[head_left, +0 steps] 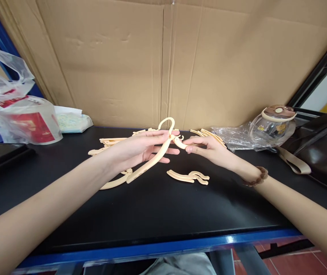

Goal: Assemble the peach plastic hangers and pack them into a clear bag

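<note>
A cream plastic folding clothes hanger point(153, 163) is held up over the black table, its curved hook on top and one long arm slanting down to the left. My left hand point(152, 147) pinches it near the centre joint below the hook, with the lower fingers stretched out behind. On the other side, my right hand point(205, 147) grips the shorter right arm between thumb and fingers. Beneath lie more cream hanger pieces point(180, 176) and, partly behind the held arm, another curved hanger piece point(114, 185).
Flat stacks of cream pieces point(113, 140) lie behind my left forearm, others point(209, 134) behind my right hand. At left are a bagged paper tub point(34, 122), a tissue pack point(73, 121) and a black device point(3, 156). A clear bottle point(274, 124), plastic wrap point(229, 135) and black bag point(320, 152) stand right.
</note>
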A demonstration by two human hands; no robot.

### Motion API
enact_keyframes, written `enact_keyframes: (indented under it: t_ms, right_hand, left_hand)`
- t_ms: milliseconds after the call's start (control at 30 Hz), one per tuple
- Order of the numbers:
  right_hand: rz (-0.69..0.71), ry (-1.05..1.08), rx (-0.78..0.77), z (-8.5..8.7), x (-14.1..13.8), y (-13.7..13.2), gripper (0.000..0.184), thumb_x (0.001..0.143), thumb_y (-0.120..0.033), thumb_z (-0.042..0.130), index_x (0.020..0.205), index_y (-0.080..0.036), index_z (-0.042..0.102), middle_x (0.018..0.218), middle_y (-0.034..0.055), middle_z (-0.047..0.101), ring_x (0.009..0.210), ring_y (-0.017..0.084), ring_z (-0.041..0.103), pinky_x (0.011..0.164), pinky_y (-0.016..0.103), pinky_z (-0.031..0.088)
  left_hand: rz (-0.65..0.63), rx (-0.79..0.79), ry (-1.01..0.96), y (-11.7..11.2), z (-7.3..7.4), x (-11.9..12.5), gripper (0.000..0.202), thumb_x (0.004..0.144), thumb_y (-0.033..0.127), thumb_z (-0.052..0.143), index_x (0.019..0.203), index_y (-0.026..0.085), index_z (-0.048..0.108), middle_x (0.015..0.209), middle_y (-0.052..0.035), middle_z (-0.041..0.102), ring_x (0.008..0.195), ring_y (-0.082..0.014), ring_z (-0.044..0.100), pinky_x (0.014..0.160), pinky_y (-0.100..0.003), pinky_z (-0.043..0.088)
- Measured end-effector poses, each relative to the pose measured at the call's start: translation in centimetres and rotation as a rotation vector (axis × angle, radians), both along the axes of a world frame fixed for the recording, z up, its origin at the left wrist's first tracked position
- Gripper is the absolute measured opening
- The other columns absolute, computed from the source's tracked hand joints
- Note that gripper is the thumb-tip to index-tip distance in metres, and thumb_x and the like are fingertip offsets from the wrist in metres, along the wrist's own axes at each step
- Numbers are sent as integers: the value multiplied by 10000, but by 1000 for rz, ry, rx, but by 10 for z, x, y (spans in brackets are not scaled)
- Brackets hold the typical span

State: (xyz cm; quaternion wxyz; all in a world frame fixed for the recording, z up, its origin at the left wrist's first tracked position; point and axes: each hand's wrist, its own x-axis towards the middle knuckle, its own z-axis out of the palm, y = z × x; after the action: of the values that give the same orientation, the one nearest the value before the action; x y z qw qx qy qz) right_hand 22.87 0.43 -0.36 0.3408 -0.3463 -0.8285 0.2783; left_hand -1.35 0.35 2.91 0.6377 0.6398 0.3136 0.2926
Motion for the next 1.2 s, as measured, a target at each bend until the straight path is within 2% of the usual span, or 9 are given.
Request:
enact_keyframes:
  t_ms: [167,300,533,767,967,1200]
  right_hand:
    - [-3,41,-82,1,0,-1,320,844,-437,619,1049,-206,701,1021,36,705,908,185,625,829,325,472]
    - [-28,2,-37,5,2,-2,302,852,-437,609,1018,-205,709,914,23,703,850,169,618,793,313,465]
    - [-3,-24,-65,9,3,-3,270,838,-430,628,953,-201,712,940,19,696,853,163,610,770,296,456]
    - [-36,-59,-61,12,1,-5,282,820,-441,638,932,-196,721,907,15,701,818,162,612,753,305,457]
    - [-37,-77,-47,8,3,-2,303,809,-462,645,964,-217,733,927,17,712,820,165,620,748,308,471]
    - [-35,-69,-12,6,4,0,274,804,-453,661,913,-212,733,879,13,710,797,157,617,737,292,467]
  left_hand:
    - [-17,-42,-16,1,-1,1,343,918,328,577,1258,281,595,1316,-60,596,1053,-201,659,749,-238,607]
    - [-41,-49,-25,2,-3,0,304,903,283,604,1207,280,632,1305,-42,606,1046,-194,663,734,-240,615]
    - [-17,-17,-15,2,-1,-2,354,897,326,609,1251,309,604,1306,-48,605,964,-173,692,753,-232,609]
    - [-67,9,2,2,-4,0,341,898,305,606,1240,298,611,1285,-42,620,954,-166,692,775,-253,600]
    - [-20,58,44,5,-9,0,302,882,327,626,1178,273,653,1264,-42,631,903,-141,691,762,-234,584]
    - [28,148,121,-3,-3,4,268,868,326,637,1115,239,691,1172,-52,674,852,-135,685,707,-220,566]
